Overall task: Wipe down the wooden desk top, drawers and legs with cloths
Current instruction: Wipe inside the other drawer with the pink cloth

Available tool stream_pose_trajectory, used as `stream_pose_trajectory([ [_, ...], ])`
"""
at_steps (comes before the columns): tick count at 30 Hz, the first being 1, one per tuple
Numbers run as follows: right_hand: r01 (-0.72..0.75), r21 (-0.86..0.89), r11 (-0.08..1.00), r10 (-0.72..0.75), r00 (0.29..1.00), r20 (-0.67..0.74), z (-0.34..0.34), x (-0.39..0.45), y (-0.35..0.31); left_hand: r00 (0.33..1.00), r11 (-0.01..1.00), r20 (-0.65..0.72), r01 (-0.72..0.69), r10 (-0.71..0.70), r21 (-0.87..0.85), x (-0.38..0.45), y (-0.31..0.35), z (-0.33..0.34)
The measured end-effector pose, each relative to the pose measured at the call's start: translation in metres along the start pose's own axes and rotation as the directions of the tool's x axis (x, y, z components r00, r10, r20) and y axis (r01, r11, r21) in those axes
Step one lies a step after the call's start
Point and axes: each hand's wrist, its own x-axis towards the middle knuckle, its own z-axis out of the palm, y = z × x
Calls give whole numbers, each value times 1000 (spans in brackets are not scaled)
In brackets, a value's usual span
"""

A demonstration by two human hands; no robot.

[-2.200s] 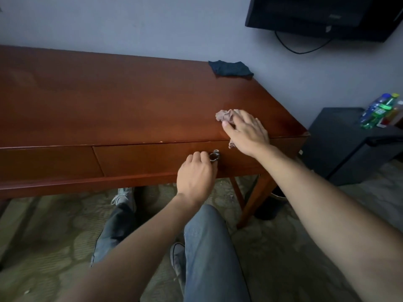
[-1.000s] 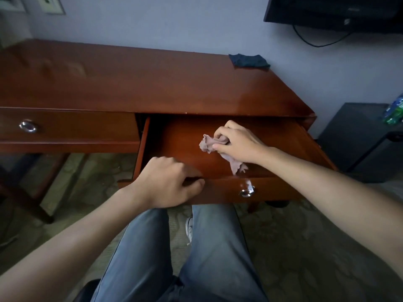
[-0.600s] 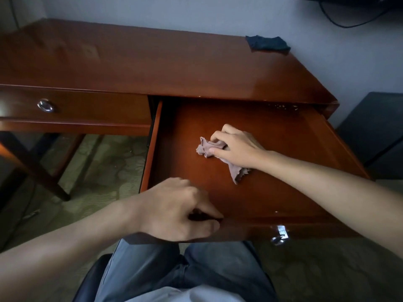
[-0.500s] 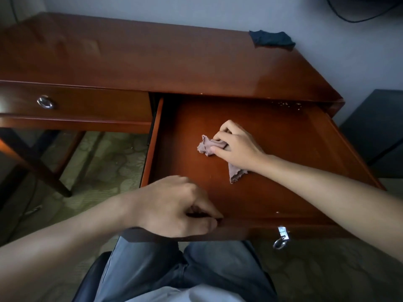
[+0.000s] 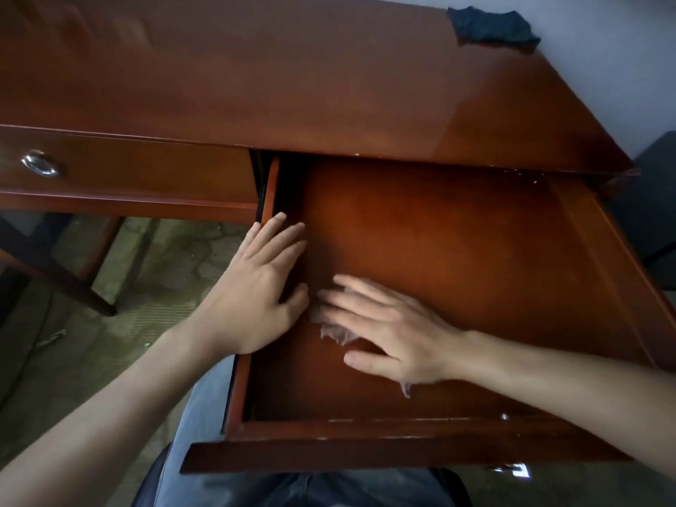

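While the right-hand drawer (image 5: 457, 287) is pulled fully out over the person's lap, its floor is being wiped. The right hand (image 5: 387, 331) is laid flat, fingers straight and spread, pressing a pale wiping cloth (image 5: 334, 333) against the drawer floor near the left wall; only the cloth's frayed edges are seen beneath the palm. The left hand (image 5: 261, 287) is released, fingers extended, resting on the drawer's left side rail (image 5: 270, 192). A second, dark cloth (image 5: 492, 25) is left on the far right corner of the bench (image 5: 256, 67), unused. The bench top shows a sheen, but whether it is finished cannot be told. The left drawer (image 5: 128, 170) is closed, its metal ring pull (image 5: 40, 164) visible. It is judged that the open drawer is partly done, with the left drawer, drawer fronts and legs (image 5: 55, 276) outstanding.
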Motion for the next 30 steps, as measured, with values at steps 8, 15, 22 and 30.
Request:
stream_pose_trajectory([
  [8, -461, -22, 887, 455, 883, -115, -13, 95, 58, 1000, 917, 26, 20, -10, -399, 11, -33, 3],
  [15, 169, -113, 979, -160, 983, 91, 7, 31, -41, 998, 933, -52, 13, -34, -360, 6, -39, -4],
  [22, -109, -40, 993, 108, 994, -32, -27, 14, 50, 997, 946, -73, 5, -31, -324, 5, -40, 3],
  [30, 119, 242, 963, -105, 992, -68, -2, 64, -39, 997, 968, -73, 5, -24, -249, 6, -41, 2],
])
